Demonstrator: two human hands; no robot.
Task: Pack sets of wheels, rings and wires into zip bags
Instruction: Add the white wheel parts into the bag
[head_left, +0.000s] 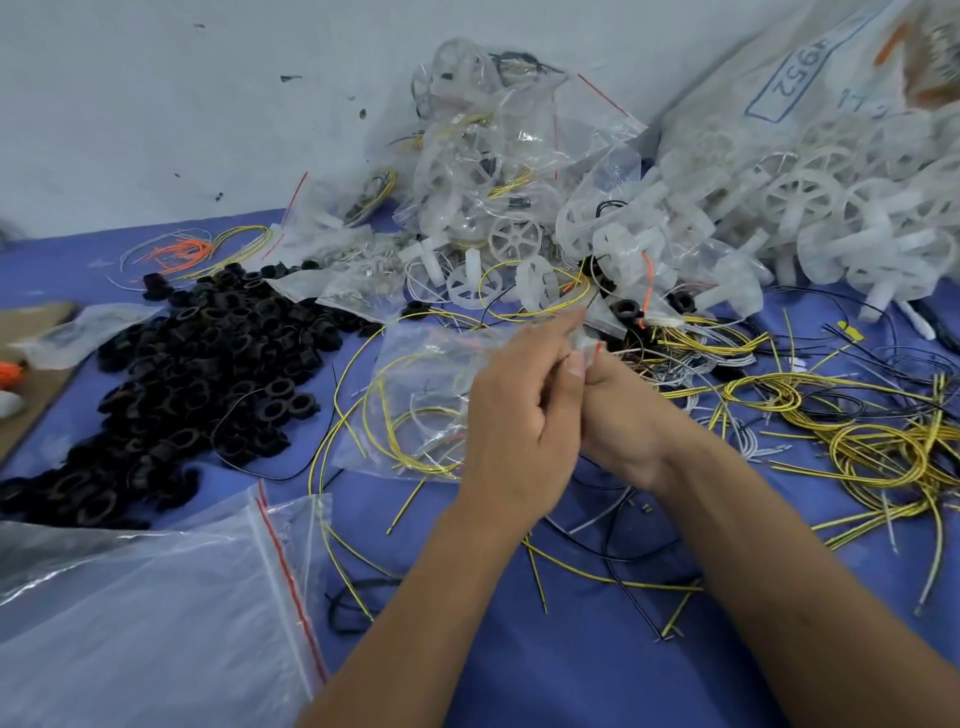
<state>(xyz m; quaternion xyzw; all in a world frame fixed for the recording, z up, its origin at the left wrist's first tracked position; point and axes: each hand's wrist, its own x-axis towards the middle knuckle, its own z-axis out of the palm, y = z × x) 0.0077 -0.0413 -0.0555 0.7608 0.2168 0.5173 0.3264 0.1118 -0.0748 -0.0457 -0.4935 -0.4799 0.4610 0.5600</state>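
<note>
Head view: your 2 hands meet over the middle of the desk. Left hand (514, 410) and right hand (618, 415) both have fingers curled, pinching the mouth of a zip bag (426, 395) between them; what else your right fingertips hold, can't tell. Bag hangs off the pinch and lies on the desk, mouth at the hands, closed end toward the black rings (208, 358) by the left edge; long axis runs roughly left-right. It already holds yellow wire coils. Looks like the fill-or-seal step. Next move, my guess: check wheel and ring are in, then run the strip shut. Loose wheels (810, 208) sit at the far right corner, loose wires (878, 447) by the right edge.
</note>
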